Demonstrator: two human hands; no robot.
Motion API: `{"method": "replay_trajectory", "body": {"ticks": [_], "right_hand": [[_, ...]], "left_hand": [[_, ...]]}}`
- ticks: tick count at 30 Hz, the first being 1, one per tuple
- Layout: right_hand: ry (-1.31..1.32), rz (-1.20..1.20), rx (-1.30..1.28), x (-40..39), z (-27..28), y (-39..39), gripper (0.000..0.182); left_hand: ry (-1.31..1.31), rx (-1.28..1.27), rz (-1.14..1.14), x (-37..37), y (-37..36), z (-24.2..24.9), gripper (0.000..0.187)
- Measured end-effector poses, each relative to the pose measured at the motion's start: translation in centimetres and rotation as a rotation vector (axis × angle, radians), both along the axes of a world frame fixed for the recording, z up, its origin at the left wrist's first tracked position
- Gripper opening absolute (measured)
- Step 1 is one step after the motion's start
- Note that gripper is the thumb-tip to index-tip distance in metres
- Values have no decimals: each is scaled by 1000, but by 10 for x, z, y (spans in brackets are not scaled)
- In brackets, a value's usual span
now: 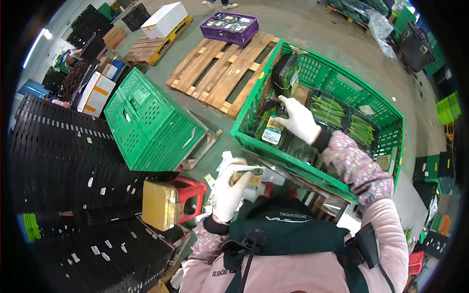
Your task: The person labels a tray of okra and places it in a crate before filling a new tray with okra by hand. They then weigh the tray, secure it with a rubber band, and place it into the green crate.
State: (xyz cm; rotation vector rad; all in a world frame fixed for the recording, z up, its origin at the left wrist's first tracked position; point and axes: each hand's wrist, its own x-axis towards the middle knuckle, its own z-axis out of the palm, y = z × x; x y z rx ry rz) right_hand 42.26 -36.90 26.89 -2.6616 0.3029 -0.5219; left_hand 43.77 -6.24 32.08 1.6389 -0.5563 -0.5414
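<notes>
Gloves on both hands. Our right hand (pixel 299 119) reaches forward into the green crate (pixel 391 115), fingers spread flat and pressing a labelled produce tray (pixel 273 131) near the crate's near-left corner; nothing clamped, just touching the top. That tray's long axis runs roughly away from us, toward an upright tray (pixel 286 73) leaning on the crate's left wall. Further right in the crate lie two trays of green pods (pixel 328 110) (okra or beans, too small to tell). Our left hand (pixel 229 188) sits close to the chest, closed around a small roll of stickers (pixel 253 177). Tray lies ahead-right of it, so the right hand is nearer. Outward: red stool (pixel 193 190), folded green crates (pixel 146 122), wooden pallet (pixel 220 68), black tray stacks (pixel 63 161).
</notes>
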Motion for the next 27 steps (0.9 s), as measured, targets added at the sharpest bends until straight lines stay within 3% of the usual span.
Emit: {"method": "replay_trajectory", "body": {"ticks": [1,2,3,4,8,10,11,12,13,14,16,18,19,20,22,23,24,26,27], "right_hand": [[55,38,343,-8,25,11,63],[77,90,493,-16,52,23,53],[135,149,660,-25,74,33,51],[191,205,827,-35,92,43,50],[308,384,731,-64,109,67,46],[176,392,716,-66,93,73,36],[9,518,589,-70,90,66,23],[18,361,690,-68,85,60,15],[-17,233,625,-65,85,43,15],[-48,107,560,-60,84,19,15],[91,-83,826,-53,73,-37,19],[221,-118,535,-62,39,-74,29],[311,-102,607,-67,26,-76,39],[409,-115,490,-75,13,-75,50],[537,-133,352,-83,-3,-64,56],[590,-152,313,-86,-10,-59,59],[641,-170,273,-88,-17,-54,62],[579,-141,175,-95,-28,-47,67],[502,-143,31,-95,-24,-44,69]], "left_hand": [[-124,-39,11,1,-6,0,23],[-247,-80,17,-1,-13,0,21],[122,-175,96,-10,-23,10,17],[124,-177,83,-10,-25,10,17],[87,-25,89,-12,-38,11,10],[84,20,107,-12,-40,2,9],[105,-49,132,-13,-41,-10,14],[107,-50,117,-15,-42,-8,14],[146,-9,50,-17,-42,-3,13],[185,34,-15,-19,-40,3,12],[280,58,-42,-20,-35,12,13],[259,113,-48,-19,-24,8,15],[258,170,-67,-17,-17,3,10],[259,173,-70,-15,-14,-1,10],[-90,96,-127,-12,-11,-8,12],[137,101,-170,-10,-7,-7,23],[137,103,-167,-14,-11,-3,23],[383,-157,-57,-23,-27,11,40],[381,-151,-67,-24,-29,14,51]]}}
